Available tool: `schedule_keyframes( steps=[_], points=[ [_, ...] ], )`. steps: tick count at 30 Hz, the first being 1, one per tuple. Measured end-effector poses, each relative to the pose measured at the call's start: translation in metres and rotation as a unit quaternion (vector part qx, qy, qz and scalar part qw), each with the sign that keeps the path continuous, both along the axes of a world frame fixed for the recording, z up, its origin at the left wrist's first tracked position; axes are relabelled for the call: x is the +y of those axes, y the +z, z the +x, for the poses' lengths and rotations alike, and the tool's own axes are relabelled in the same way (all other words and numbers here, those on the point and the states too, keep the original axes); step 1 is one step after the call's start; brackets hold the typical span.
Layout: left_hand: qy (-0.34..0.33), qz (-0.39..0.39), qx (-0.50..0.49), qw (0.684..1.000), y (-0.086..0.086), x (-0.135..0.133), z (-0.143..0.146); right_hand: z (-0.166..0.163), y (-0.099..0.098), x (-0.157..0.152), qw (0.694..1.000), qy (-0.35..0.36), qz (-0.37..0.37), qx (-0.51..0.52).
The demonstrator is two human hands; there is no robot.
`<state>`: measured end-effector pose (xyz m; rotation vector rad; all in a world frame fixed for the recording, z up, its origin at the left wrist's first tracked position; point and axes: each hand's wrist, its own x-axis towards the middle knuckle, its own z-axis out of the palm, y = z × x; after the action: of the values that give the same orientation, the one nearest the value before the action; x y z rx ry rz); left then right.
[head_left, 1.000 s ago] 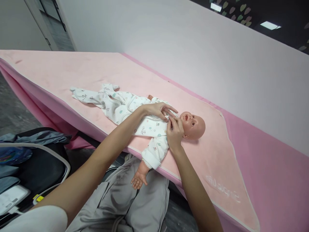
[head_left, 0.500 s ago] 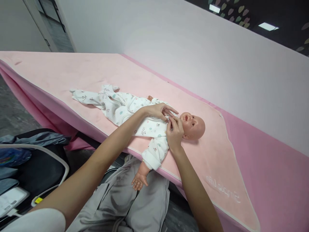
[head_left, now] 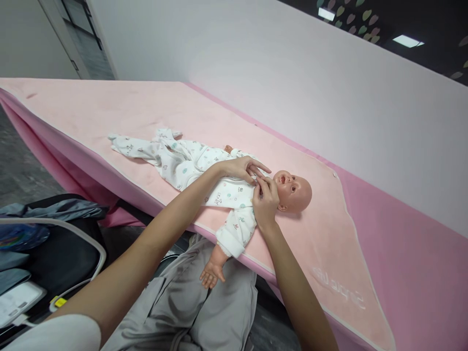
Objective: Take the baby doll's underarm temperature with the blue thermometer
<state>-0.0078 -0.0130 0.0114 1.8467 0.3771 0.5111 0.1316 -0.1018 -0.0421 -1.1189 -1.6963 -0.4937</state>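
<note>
A baby doll (head_left: 297, 192) lies on its back along the padded pink table, head to the right. It wears a white printed baby onesie (head_left: 226, 192) with long sleeves and footed legs. At the neckline, my left hand (head_left: 245, 168) pinches the cloth between thumb and finger while its other fingers stretch out. My right hand (head_left: 265, 199) is closed on the same collar area, close to the doll's chin. Exactly what sits between the fingertips is hidden. One doll hand (head_left: 212, 268) hangs over the table's near edge, its cuff turned back.
A pink padded table (head_left: 321, 253) with raised lettering runs along a white wall (head_left: 234, 63). A black chair (head_left: 69, 253) on the left holds folded cloth (head_left: 66, 209) and a white device (head_left: 18, 302) with a cable. My legs in grey trousers (head_left: 183, 302) are below the table edge.
Both hands stay at the doll's collar with almost the same grip. The whole view has shifted very slightly; the doll and onesie have not visibly moved.
</note>
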Motion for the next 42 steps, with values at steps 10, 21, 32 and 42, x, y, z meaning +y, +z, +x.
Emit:
schedule_keyframes(
  steps=[10,21,32,42],
  points=[
    [-0.007,-0.002,-0.005,1.0,-0.0009,0.0009,-0.0005,0.0007,-0.0007,0.001,1.0,0.01,0.013,-0.005],
    [-0.01,-0.006,-0.007,1.0,-0.0009,0.0013,-0.0002,0.001,-0.0014,0.0013,1.0,0.018,0.007,0.0],
    [-0.025,-0.013,-0.012,1.0,-0.0008,0.0018,0.0,0.0017,-0.0018,0.0013,1.0,0.02,-0.003,-0.001],
    [-0.035,-0.02,-0.013,0.999,-0.0031,0.0046,-0.0011,0.0023,-0.0018,0.0006,0.999,0.022,-0.03,0.001]
  ],
)
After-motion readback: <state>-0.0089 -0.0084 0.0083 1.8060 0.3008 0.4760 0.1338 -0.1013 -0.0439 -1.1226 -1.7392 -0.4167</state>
